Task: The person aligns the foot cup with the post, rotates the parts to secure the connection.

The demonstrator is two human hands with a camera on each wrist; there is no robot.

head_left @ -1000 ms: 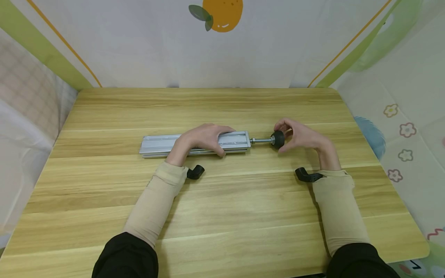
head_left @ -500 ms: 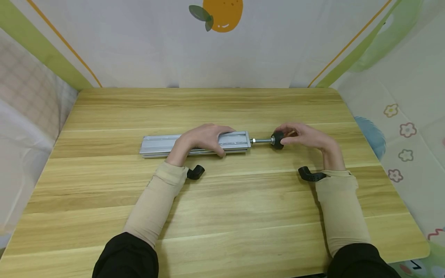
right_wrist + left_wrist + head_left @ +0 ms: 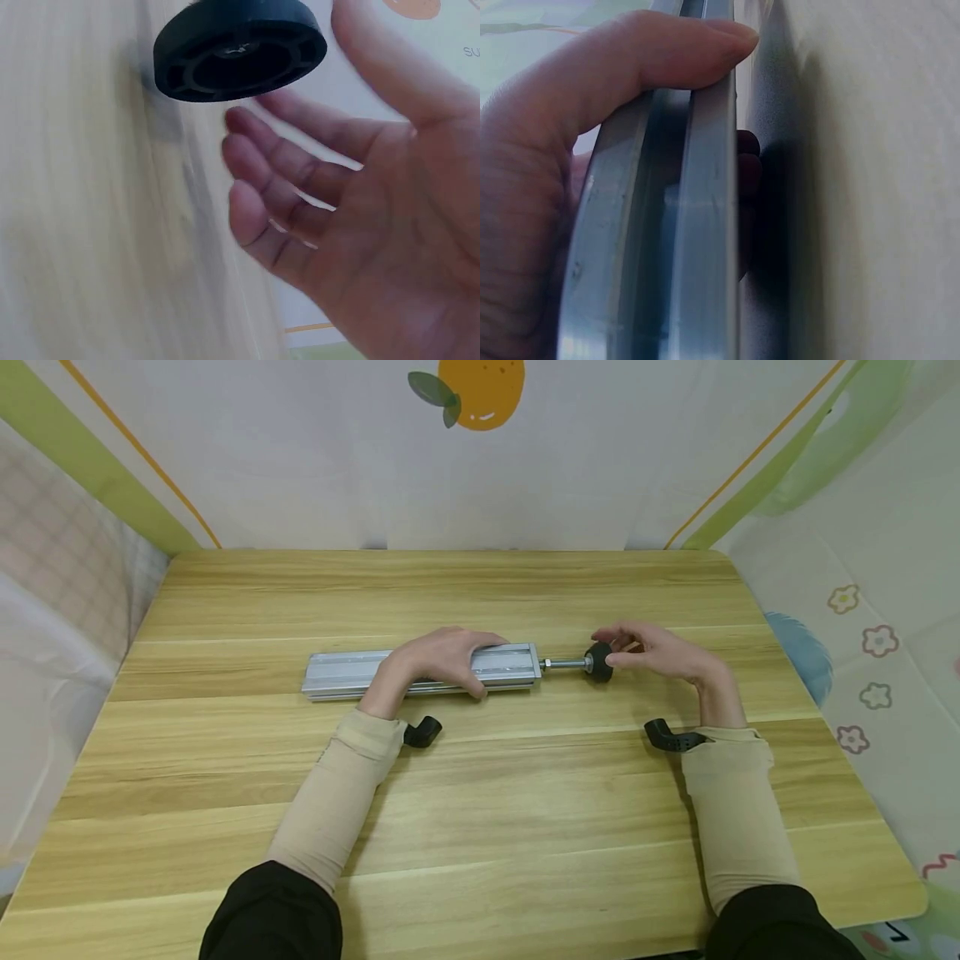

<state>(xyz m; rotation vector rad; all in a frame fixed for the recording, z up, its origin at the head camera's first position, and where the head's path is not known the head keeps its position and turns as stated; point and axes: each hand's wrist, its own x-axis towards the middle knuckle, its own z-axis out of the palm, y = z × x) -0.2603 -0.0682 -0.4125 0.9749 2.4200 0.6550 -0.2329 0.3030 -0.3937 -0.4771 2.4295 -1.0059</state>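
An aluminium profile (image 3: 345, 675) lies lengthwise across the wooden table. From its right end sticks a threaded rod (image 3: 566, 664) with a nut, ending in a round black levelling foot (image 3: 599, 662). My left hand (image 3: 442, 656) grips the profile near its right half, thumb on the near side and fingers over the far side. In the left wrist view the thumb (image 3: 682, 52) lies across the slotted profile. My right hand (image 3: 663, 653) is at the foot, thumb by its rim and fingers loosely bent. The right wrist view shows a narrow gap between thumb and foot (image 3: 240, 52).
The wooden table (image 3: 525, 827) has rounded far corners. A white printed cloth (image 3: 300, 460) hangs behind it, and more cloth hangs at both sides. Black curved wrist mounts (image 3: 422, 732) stick out from both beige sleeves (image 3: 337, 797).
My right hand has shifted slightly right; its thumb has moved up from below the foot to its right rim, and the fingers have loosened over the last half second. The left hand stays put.
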